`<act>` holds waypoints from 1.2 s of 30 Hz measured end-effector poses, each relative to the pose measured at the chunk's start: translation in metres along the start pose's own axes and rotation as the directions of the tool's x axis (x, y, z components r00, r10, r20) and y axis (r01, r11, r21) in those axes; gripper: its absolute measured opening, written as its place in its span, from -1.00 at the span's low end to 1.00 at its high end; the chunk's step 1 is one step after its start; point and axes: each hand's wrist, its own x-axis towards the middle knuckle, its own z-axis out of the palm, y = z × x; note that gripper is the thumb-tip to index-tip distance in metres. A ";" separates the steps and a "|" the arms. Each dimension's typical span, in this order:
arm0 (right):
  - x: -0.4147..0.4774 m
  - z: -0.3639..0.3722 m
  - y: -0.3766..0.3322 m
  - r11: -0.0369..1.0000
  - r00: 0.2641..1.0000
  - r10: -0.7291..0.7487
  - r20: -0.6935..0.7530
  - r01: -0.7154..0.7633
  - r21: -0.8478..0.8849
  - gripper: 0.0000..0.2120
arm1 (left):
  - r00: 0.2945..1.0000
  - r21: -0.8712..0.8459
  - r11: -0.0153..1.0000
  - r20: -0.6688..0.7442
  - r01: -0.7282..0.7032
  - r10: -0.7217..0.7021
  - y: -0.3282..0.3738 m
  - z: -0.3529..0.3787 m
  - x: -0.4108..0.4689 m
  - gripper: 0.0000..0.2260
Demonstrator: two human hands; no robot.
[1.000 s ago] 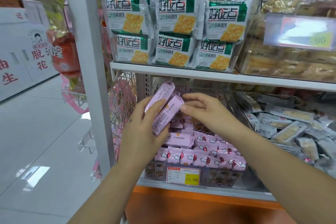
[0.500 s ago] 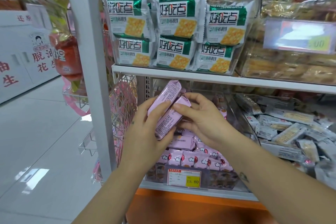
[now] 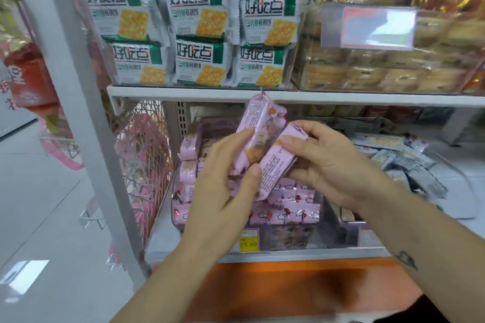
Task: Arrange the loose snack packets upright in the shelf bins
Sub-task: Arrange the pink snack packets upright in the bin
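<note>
- A shop aisle with a pale glossy tiled floor (image 3: 39, 191) at left. A white metal shelf unit fills the rest of the view, and its white upright post (image 3: 78, 113) slants down the left side.
- Nearest, an orange panel (image 3: 262, 283) runs below the lower white shelf edge (image 3: 301, 254), and two bare forearms reach up across it.
- The left hand (image 3: 223, 191) and right hand (image 3: 330, 170) are close together in front of the lower shelf, each clamped on a packet.
- The left hand pinches the upper pink foil snack packet (image 3: 259, 128) with its forefinger along the side. Its thumb presses the face of the lower pink foil snack packet (image 3: 275, 165).
- The two packets lie side by side and touching, top ends leaning right.
- The right hand curls its fingers over the lower packet's top end, thumb beneath.
- Both held packets are above the clear plastic bin (image 3: 288, 238), not inside it.
- In that bin, small pink printed packets (image 3: 291, 204) stand in rows, and longer pink packets (image 3: 187, 144) stand on end by its left wall.
- A yellow price label (image 3: 248, 242) sits on the bin's front.
- To the right, loose grey-silver packets (image 3: 409, 165) lie jumbled.
- To the left is a wire mesh side panel (image 3: 141, 155).
- On the upper white shelf board (image 3: 367, 98), green-and-silver cracker packs (image 3: 199, 21) stand upright in two tiers.
- Beside them are golden wrapped pastries (image 3: 367, 71) behind a glossy price card (image 3: 367, 26).
</note>
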 end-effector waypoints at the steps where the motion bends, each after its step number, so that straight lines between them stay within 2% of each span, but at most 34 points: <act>1: -0.004 -0.005 -0.002 1.000 1.000 0.001 -0.014 -0.001 -0.019 -0.54 | 0.999 -0.058 0.997 0.010 0.051 -0.051 0.002 0.006 0.000 -0.64; 8: -0.029 -0.034 -0.007 0.998 0.994 0.039 -0.099 -0.044 -0.051 -0.58 | 0.971 -0.346 0.907 0.106 0.239 -0.216 0.008 0.040 -0.006 -0.62; 14: -0.038 -0.041 -0.004 0.995 0.992 0.086 -0.088 -0.090 -0.038 -0.56 | 0.947 -0.385 0.865 0.113 0.322 -0.302 0.006 0.047 -0.012 -0.55; 20: -0.042 -0.041 -0.005 0.998 0.998 0.054 -0.031 -0.055 -0.043 -0.56 | 0.942 -0.385 0.863 0.071 0.328 -0.327 -0.003 0.039 -0.013 -0.51; 23: -0.045 -0.044 -0.012 0.992 0.998 -0.036 -0.050 0.030 -0.122 -0.63 | 0.942 -0.335 0.885 0.031 0.324 -0.333 -0.002 0.030 -0.012 -0.50; 26: -0.047 -0.048 -0.017 0.921 0.972 -0.191 -0.135 0.130 -0.368 -0.75 | 0.949 -0.314 0.902 -0.013 0.297 -0.316 -0.005 0.022 -0.011 -0.49; 28: -0.046 -0.050 -0.016 0.882 0.936 -0.286 -0.204 0.174 -0.438 -0.79 | 0.949 -0.322 0.900 -0.011 0.294 -0.314 -0.005 0.020 -0.011 -0.50; 32: -0.048 -0.041 -0.007 0.881 0.876 -0.372 -0.307 0.230 -0.413 -0.75 | 0.932 -0.356 0.863 0.071 0.357 -0.356 -0.005 0.019 -0.014 -0.52; 36: -0.051 -0.021 0.005 0.875 0.822 -0.445 -0.355 0.314 -0.368 -0.80 | 0.926 -0.373 0.850 0.092 0.373 -0.366 -0.005 0.021 -0.015 -0.52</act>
